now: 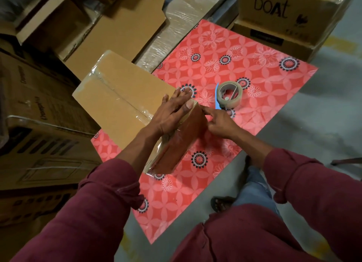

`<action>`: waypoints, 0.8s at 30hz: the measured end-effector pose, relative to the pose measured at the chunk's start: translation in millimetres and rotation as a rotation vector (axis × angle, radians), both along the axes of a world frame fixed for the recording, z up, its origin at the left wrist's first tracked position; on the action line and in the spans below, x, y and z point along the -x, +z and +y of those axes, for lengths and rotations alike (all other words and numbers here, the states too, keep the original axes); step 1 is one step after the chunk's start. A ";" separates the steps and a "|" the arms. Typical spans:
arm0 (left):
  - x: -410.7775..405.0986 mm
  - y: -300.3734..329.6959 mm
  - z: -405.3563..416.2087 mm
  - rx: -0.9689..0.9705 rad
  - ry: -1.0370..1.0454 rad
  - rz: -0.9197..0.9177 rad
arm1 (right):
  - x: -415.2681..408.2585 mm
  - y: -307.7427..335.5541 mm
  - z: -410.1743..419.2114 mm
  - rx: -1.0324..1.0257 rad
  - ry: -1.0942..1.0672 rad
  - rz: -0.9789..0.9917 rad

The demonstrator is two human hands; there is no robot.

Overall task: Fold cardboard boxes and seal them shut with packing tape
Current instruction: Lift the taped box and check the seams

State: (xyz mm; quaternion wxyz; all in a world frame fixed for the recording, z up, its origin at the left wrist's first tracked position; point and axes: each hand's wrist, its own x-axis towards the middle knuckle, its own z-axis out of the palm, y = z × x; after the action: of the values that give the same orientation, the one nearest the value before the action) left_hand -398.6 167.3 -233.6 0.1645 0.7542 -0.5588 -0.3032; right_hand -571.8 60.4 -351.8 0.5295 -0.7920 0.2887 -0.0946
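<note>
A closed brown cardboard box lies on a red flowered mat, with clear tape along its top seam and over its near end. My left hand rests flat on the box's near top edge, fingers straight, pressing the tape down. My right hand touches the box's near side face at its upper corner, index finger stretched out along the edge, the other fingers curled. A roll of clear packing tape with a blue cutter lies on the mat just right of the box.
Flat cardboard sheets and stacked cartons crowd the left and back. A carton printed "boat" stands at the back right. A plastic-wrapped bundle lies behind the mat. My leg and sandalled foot are on the grey floor.
</note>
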 end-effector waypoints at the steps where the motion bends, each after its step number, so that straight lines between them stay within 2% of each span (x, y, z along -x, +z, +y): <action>1: 1.6 3.4 1.8 0.018 -0.004 -0.009 | 0.7 0.9 0.4 0.056 -0.004 0.036; 3: 4.4 10.1 16.8 0.126 0.084 -0.006 | 2.3 6.3 7.7 0.174 -0.047 0.001; 6: 1.2 13.5 68.2 0.353 0.320 -0.003 | 12.7 21.9 25.5 0.349 -0.131 -0.159; 8: -8.6 10.8 120.2 0.411 0.410 -0.038 | 18.3 32.9 37.1 0.462 -0.104 -0.249; 10: -19.3 7.1 174.4 0.400 0.383 -0.021 | 18.1 40.8 45.9 0.539 -0.036 -0.303; 12: -28.7 0.2 215.2 0.319 0.214 0.004 | 15.3 43.5 47.9 0.573 0.040 -0.305; 14: -38.4 -11.5 235.4 0.213 0.018 -0.086 | 12.5 45.4 46.9 0.576 0.105 -0.267; 16: -45.0 -26.2 241.2 0.183 -0.074 -0.251 | 9.4 49.6 45.5 0.583 0.137 -0.229; 19: -40.1 -46.4 239.7 0.303 0.019 -0.453 | 4.0 59.6 47.0 0.618 0.158 -0.242; 24: -17.9 -68.2 235.2 0.502 0.252 -0.399 | -6.0 77.6 63.2 0.670 0.206 -0.296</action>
State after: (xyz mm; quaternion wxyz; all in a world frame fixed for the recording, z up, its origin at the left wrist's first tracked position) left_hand -380.7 402.6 -301.8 0.2685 0.7976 -0.5397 0.0200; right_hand -565.8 123.6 -274.2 0.2837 -0.9240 0.0809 -0.2435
